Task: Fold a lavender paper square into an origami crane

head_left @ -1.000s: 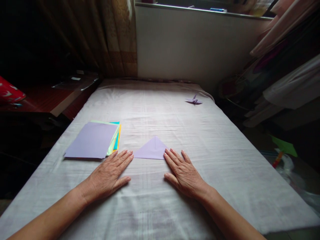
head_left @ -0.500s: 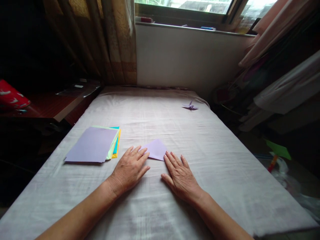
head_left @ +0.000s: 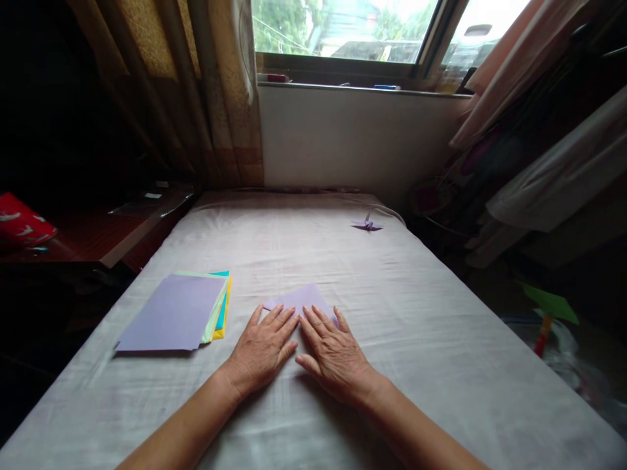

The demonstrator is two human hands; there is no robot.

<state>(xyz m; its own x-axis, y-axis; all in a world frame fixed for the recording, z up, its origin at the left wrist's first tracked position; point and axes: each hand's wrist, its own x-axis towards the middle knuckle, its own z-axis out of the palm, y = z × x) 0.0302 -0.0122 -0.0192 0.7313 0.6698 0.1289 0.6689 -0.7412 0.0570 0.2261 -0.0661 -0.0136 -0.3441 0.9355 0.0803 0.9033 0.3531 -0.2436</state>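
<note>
A folded sheet of light purple paper point(head_left: 304, 297) lies on the cloth-covered table, one corner pointing away from me. My left hand point(head_left: 264, 343) rests flat over its near left part, fingers outstretched. Beside it, my right hand point(head_left: 333, 352) presses flat on the near right part, fingers spread. The fingertips of the two hands nearly meet at the middle of the paper's near edge, which they cover. To the left is a stack of coloured paper point(head_left: 171, 313), purple on top, with green, blue and yellow edges showing. A folded purple paper crane point(head_left: 368, 224) stands at the far right.
The table is covered by a pale cloth point(head_left: 416, 385). A brown side table point(head_left: 83, 235) with a red patterned object point(head_left: 24, 220) adjoins at left. Clothes point(head_left: 563, 163) hang at right, above a green item point(head_left: 551, 303). A curtain point(head_left: 220, 98) and window are ahead.
My right hand has slid left along the paper's near edge, up to the left hand. The view has tilted up, showing more of the window.
</note>
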